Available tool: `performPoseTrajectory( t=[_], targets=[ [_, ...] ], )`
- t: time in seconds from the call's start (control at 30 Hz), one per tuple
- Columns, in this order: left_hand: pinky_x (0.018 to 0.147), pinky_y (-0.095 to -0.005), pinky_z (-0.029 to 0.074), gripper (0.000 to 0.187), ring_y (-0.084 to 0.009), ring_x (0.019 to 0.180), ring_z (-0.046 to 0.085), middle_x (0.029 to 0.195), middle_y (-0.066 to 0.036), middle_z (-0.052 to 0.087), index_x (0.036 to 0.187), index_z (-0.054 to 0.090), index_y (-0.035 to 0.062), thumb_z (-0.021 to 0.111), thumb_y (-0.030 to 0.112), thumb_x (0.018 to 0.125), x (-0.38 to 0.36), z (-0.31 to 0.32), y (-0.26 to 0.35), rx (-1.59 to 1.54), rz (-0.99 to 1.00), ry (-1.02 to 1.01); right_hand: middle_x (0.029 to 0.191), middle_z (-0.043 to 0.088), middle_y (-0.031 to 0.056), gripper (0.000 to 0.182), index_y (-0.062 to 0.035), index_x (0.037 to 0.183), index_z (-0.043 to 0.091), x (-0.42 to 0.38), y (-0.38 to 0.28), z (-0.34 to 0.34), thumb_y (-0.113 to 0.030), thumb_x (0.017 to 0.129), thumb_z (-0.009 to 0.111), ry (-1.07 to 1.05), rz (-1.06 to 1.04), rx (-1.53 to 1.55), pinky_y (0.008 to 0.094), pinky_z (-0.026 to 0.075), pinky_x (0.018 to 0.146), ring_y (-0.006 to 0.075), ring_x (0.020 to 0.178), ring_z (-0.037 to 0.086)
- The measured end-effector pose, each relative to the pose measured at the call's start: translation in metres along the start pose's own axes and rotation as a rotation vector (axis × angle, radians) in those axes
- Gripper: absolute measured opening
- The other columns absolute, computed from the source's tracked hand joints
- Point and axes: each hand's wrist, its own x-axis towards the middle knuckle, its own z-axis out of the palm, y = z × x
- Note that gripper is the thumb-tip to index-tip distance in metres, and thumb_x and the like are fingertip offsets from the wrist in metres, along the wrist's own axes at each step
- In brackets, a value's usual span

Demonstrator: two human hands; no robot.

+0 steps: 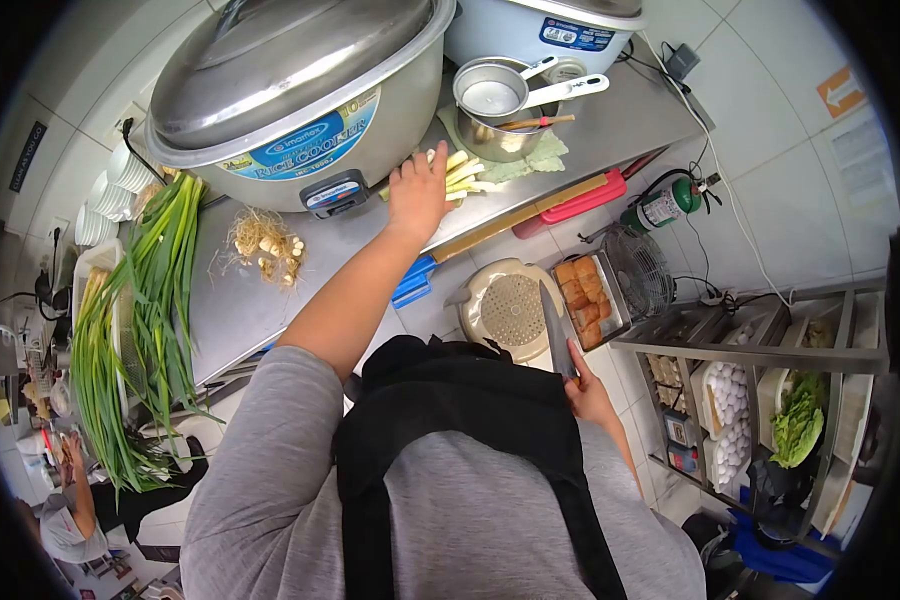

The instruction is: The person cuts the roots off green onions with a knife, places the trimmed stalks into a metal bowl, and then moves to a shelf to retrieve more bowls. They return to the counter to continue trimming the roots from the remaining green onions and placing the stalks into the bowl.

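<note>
My left hand (417, 192) reaches over the steel counter, its fingers curled over a bunch of cut spring onion stalks (462, 178). Pale stalk ends stick out on both sides of it, close to the front of the big rice cooker (300, 120). Low on the right, my right hand (590, 392) grips a knife (555, 330), blade pointing away from me. A heap of trimmed roots (265, 245) lies on the counter left of my forearm. Long green spring onions (155, 270) hang over a white basket (85, 265) at the far left.
A metal pot (500, 142) with measuring cups stands on leafy greens (540, 155). Beneath the counter's edge are a perforated stool (510, 300) and a tray of bread (582, 295). A rack (760, 355) with eggs and lettuce is at right. Another person (70, 525) works at lower left.
</note>
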Motion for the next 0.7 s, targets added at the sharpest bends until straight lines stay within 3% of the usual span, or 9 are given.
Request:
performPoseTrajectory(
  t=[0.07,0.13,0.17,0.23,0.27,0.5,0.57,0.63,0.7],
  targets=[
    [0.103,-0.0483,0.046,0.108,-0.0292,0.122,0.054,0.137,-0.015,0.05,0.158,0.026,0.0169,0.085,0.046,0.072,-0.004,0.004,0.001,-0.003,0.029,0.03,0.067,0.051,-0.0003,0.075,-0.0364,0.16,0.025,0.009,0.011,0.0,-0.003,0.098,0.05,-0.016,-0.028,0.034,0.0277,0.044,0.044,0.0084,0.046,0.044],
    [0.114,-0.0551,0.034,0.096,-0.035,0.139,0.041,0.152,-0.017,0.041,0.16,0.023,0.0181,0.076,0.044,0.084,-0.008,0.014,0.003,-0.033,0.121,0.058,0.068,0.051,-0.0001,0.075,-0.0367,0.16,0.025,0.008,-0.001,0.002,-0.003,0.098,0.05,-0.033,-0.057,0.065,0.0276,0.044,0.044,0.0084,0.046,0.043],
    [0.114,-0.0551,0.034,0.096,-0.035,0.139,0.041,0.152,-0.017,0.041,0.16,0.023,0.0181,0.076,0.044,0.084,-0.011,0.019,0.003,-0.033,0.113,0.058,0.069,0.051,-0.0001,0.075,-0.0371,0.16,0.025,0.007,-0.01,0.0,-0.003,0.098,0.05,-0.037,-0.045,0.018,0.0274,0.044,0.044,0.0083,0.046,0.043],
    [0.116,-0.0592,0.029,0.086,-0.036,0.147,0.032,0.161,-0.016,0.03,0.161,0.019,0.0201,0.063,0.049,0.093,-0.021,0.017,0.003,0.119,0.284,0.109,0.069,0.052,0.0,0.075,-0.0375,0.16,0.025,0.009,-0.027,0.003,-0.003,0.099,0.05,-0.049,-0.036,-0.037,0.0272,0.044,0.044,0.0082,0.046,0.043],
    [0.118,-0.0605,0.024,0.075,-0.0412,0.149,0.025,0.166,-0.016,0.018,0.162,0.015,0.0214,0.051,0.045,0.101,-0.022,0.016,0.006,0.095,0.255,-0.042,0.069,0.052,0.0,0.075,-0.0377,0.16,0.025,0.011,-0.033,0.005,-0.003,0.099,0.051,-0.043,-0.048,-0.041,0.0271,0.044,0.044,0.0083,0.046,0.043],
    [0.119,-0.0646,0.012,0.069,-0.0475,0.151,0.015,0.169,-0.013,0.006,0.163,0.016,0.0179,0.045,0.026,0.1,-0.031,0.034,0.02,0.221,0.097,-0.007,0.068,0.053,0.0007,0.076,-0.0361,0.16,0.024,0.037,-0.033,0.021,-0.003,0.098,0.053,-0.11,-0.24,-0.132,0.029,0.046,0.044,0.0092,0.047,0.046],
    [0.118,-0.0658,0.011,0.07,-0.0458,0.152,0.013,0.169,-0.014,0.008,0.163,0.016,0.0177,0.044,0.022,0.099,-0.029,0.037,0.02,0.217,0.057,0.016,0.074,0.058,0.0025,0.075,-0.0351,0.16,0.025,0.044,-0.031,0.027,-0.004,0.098,0.053,-0.126,-0.221,-0.184,0.0252,0.046,0.051,0.0077,0.055,0.049],
    [0.119,-0.0656,0.011,0.07,-0.043,0.153,0.013,0.169,-0.014,0.009,0.163,0.016,0.0178,0.044,0.021,0.099,-0.029,0.032,0.02,0.207,0.113,0.039,0.08,0.059,0.0033,0.075,-0.0337,0.16,0.026,0.055,-0.028,0.035,-0.003,0.098,0.054,-0.109,-0.395,-0.184,0.021,0.044,0.061,0.006,0.064,0.046],
    [0.119,-0.0643,0.012,0.069,-0.0408,0.154,0.013,0.169,-0.014,0.011,0.163,0.017,0.0178,0.044,0.021,0.099,-0.031,0.032,0.022,0.156,0.118,0.077,0.084,0.059,0.004,0.075,-0.0332,0.16,0.026,0.049,-0.036,0.035,-0.001,0.098,0.054,-0.129,-0.335,-0.167,0.0207,0.042,0.065,0.0065,0.069,0.044]
  ],
)
